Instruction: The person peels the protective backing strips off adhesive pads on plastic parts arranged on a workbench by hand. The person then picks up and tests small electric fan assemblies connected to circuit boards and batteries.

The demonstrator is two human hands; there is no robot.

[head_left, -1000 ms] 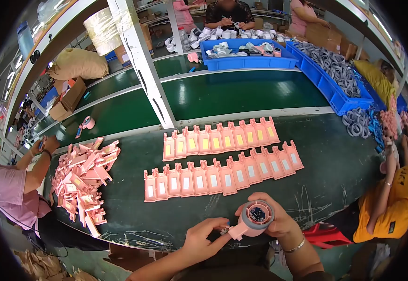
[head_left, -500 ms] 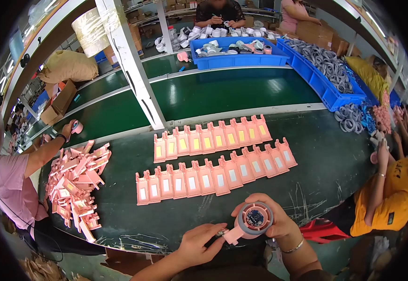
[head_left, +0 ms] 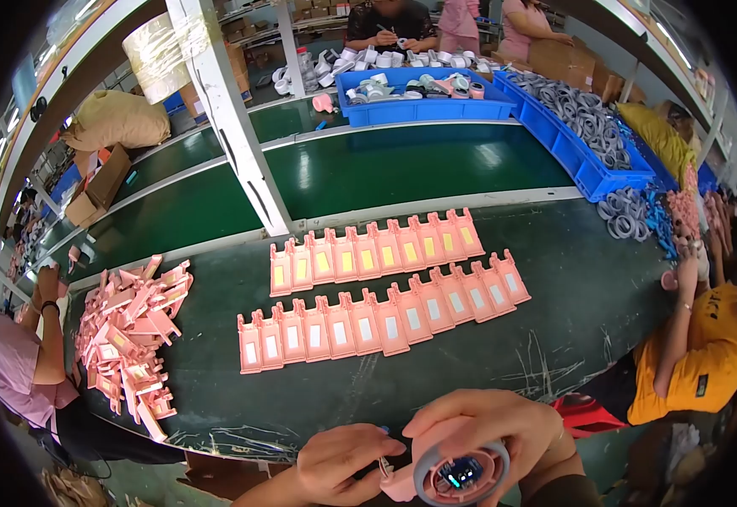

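Observation:
My right hand (head_left: 508,427) is wrapped round a pink round plastic housing (head_left: 398,486) with a grey ring and a short handle stub. Inside the ring a dark circuit board (head_left: 461,473) shows small lit spots. At the end of the stub my left hand (head_left: 339,465) is closed in a pinch. Something thin, perhaps wires, shows by its fingertips, too small to make out. Beyond the hands, pink handle covers lie in two rows: a near row (head_left: 339,338) with white pads and a far row (head_left: 368,262) with yellow pads.
A heap of pink covers (head_left: 132,321) lies at left. Past the table runs a green conveyor belt (head_left: 402,165) with a white post (head_left: 233,127). Blue bins (head_left: 428,111) hold parts; grey rings (head_left: 626,215) lie at right. Co-workers are on both sides and opposite.
Both hands have come lower and closer to me with the housing, which has tilted. Lit spots now show on its board. The co-worker at left has drawn an arm back.

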